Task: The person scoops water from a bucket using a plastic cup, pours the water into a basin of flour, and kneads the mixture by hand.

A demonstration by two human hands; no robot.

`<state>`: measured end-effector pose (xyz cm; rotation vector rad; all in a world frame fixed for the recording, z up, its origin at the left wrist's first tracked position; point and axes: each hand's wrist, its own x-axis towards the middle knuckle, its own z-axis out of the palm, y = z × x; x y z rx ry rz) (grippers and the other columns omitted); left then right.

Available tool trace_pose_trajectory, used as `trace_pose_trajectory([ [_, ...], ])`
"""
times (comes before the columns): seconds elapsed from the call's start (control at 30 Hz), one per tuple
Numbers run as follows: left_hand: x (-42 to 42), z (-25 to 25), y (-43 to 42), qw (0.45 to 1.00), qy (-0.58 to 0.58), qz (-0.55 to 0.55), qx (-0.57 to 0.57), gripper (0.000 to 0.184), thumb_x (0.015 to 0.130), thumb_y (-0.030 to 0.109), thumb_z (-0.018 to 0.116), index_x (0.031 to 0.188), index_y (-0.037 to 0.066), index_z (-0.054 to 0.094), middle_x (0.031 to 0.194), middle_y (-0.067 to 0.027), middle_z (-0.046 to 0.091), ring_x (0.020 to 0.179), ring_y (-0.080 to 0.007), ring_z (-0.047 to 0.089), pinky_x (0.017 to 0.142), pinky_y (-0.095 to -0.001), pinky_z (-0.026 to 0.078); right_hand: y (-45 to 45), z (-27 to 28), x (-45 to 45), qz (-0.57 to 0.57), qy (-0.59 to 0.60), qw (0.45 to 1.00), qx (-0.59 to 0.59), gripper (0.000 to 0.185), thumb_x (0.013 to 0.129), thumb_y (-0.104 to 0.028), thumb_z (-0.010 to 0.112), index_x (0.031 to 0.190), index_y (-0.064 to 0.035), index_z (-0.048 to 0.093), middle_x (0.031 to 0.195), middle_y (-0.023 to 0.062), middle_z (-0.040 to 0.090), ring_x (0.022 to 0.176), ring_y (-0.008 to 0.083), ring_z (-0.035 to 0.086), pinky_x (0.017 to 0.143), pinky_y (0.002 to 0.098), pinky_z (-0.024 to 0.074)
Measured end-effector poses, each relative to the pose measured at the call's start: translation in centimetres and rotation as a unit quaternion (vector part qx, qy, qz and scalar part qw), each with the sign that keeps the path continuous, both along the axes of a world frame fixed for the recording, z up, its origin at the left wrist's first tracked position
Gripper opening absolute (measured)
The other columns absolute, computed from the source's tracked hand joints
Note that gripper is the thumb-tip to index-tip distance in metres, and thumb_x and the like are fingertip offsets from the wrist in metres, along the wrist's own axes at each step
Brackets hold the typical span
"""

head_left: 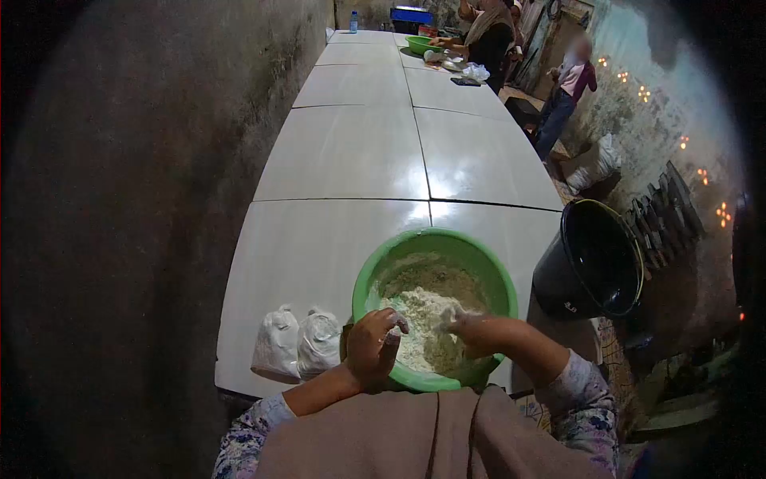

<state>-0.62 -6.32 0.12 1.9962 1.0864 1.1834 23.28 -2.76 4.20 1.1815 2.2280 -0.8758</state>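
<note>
A green basin [499, 279] stands at the near end of the white table, with pale flour-like powder [419, 311] inside. My left hand [375, 342] is at the basin's left rim, its fingers curled and dusted white; whether they hold anything I cannot make out. My right hand [471, 331] reaches over the right side of the basin to the powder, its fingertips blurred and partly lost against it. Left of the basin, two white plastic bags [278, 342] sit side by side on the table.
A black bucket [558, 275] stands right of the table [343, 152]. At the far end are a second green basin [419, 45], a blue bottle [353, 22] and a person in dark clothes [491, 48]. Another person [566, 88] stands right. A wall runs along the left.
</note>
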Motion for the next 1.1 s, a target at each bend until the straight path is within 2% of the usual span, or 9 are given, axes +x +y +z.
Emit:
trace_pose_trajectory([
  [0.03,0.0,0.1,0.0,1.0,0.002,0.004,0.003,0.071,0.096,0.059,0.017,0.082,0.002,0.057,0.08,-0.0165,0.058,0.077,-0.0362,0.058,0.071,-0.0414,0.043,-0.7,-1.4,-0.2,0.018,-0.026,0.999,-0.034,0.063,0.077,-0.004,0.059,0.138,-0.0174,0.046,0.129,0.0299,0.046,0.107,0.0417,0.058,0.089,0.045,0.0499],
  [0.07,0.0,0.2,0.1,1.0,0.003,0.002,0.004,0.071,0.096,0.059,0.017,0.082,0.002,0.057,0.08,-0.0165,0.058,0.077,-0.0362,0.058,0.071,-0.0414,0.043,-1.5,-5.4,0.7,0.074,0.043,0.992,0.095,0.054,0.08,-0.007,0.058,0.133,-0.0142,0.05,0.12,0.0275,0.053,0.102,0.0391,0.061,0.086,0.0457,0.0503],
  [0.17,0.0,0.4,0.1,1.0,0.011,-0.009,-0.006,0.071,0.097,0.059,0.017,0.082,0.002,0.057,0.08,-0.0167,0.058,0.077,-0.0364,0.057,0.071,-0.0415,0.043,-1.0,-3.7,-1.9,0.043,0.058,0.997,-0.002,0.047,0.08,-0.001,0.053,0.126,-0.0071,0.055,0.126,0.0273,0.053,0.105,0.0385,0.061,0.088,0.0446,0.0497],
  [0.23,0.0,0.4,0.1,1.0,0.013,-0.004,-0.002,0.071,0.097,0.059,0.017,0.082,0.002,0.057,0.079,-0.017,0.058,0.077,-0.0368,0.057,0.071,-0.0413,0.043,0.0,-3.3,-2.5,0.029,0.047,0.998,0.02,0.034,0.083,-0.003,0.052,0.116,-0.0038,0.06,0.106,0.0257,0.063,0.097,0.0361,0.064,0.083,0.0464,0.0502],
  [0.3,0.0,0.4,0.1,1.0,0.007,-0.002,0.0,0.07,0.097,0.059,0.017,0.082,0.002,0.057,0.078,-0.0169,0.057,0.076,-0.0369,0.056,0.071,-0.0414,0.043,1.2,-2.8,-2.6,-0.089,0.107,0.982,0.125,0.027,0.085,-0.005,0.051,0.11,-0.0026,0.062,0.096,0.0248,0.065,0.092,0.0365,0.065,0.08,0.048,0.051],
  [0.4,0.1,0.6,0.1,1.0,0.017,0.004,0.001,0.068,0.097,0.057,0.018,0.081,0.003,0.056,0.075,-0.0166,0.055,0.072,-0.0366,0.054,0.068,-0.0423,0.041,3.5,0.1,-2.8,-0.046,0.095,0.97,0.219,0.022,0.088,-0.009,0.048,0.102,-0.0004,0.062,0.089,0.0219,0.067,0.085,0.0385,0.066,0.076,0.0501,0.0512],
  [0.63,0.1,0.5,0.1,1.0,0.005,-0.006,-0.007,0.065,0.098,0.054,0.02,0.081,0.002,0.056,0.076,-0.0172,0.054,0.072,-0.0367,0.054,0.067,-0.0428,0.041,7.7,-4.2,-2.7,-0.109,0.083,0.973,0.188,0.032,0.084,-0.014,0.054,0.114,-0.0033,0.057,0.095,0.0216,0.067,0.087,0.0412,0.065,0.077,0.0494,0.051],
  [0.77,0.1,0.1,0.2,1.0,-0.002,-0.002,0.004,0.063,0.098,0.052,0.022,0.08,0.002,0.056,0.078,-0.018,0.056,0.075,-0.0379,0.055,0.068,-0.0422,0.042,6.4,-10.0,-4.4,0.029,0.166,0.96,0.223,0.03,0.082,-0.014,0.055,0.109,-0.0043,0.063,0.096,0.0223,0.067,0.089,0.0384,0.066,0.076,0.0473,0.0525],
  [1.1,0.1,-0.6,0.2,1.0,0.004,0.02,0.02,0.04,0.096,0.033,0.036,0.081,0.003,0.057,0.079,-0.0162,0.059,0.078,-0.0364,0.058,0.072,-0.0428,0.044,5.7,1.0,-3.8,-0.089,0.158,0.962,0.206,0.031,0.079,-0.005,0.058,0.108,-0.0071,0.067,0.098,0.0212,0.066,0.09,0.0385,0.064,0.08,0.0453,0.051],
])
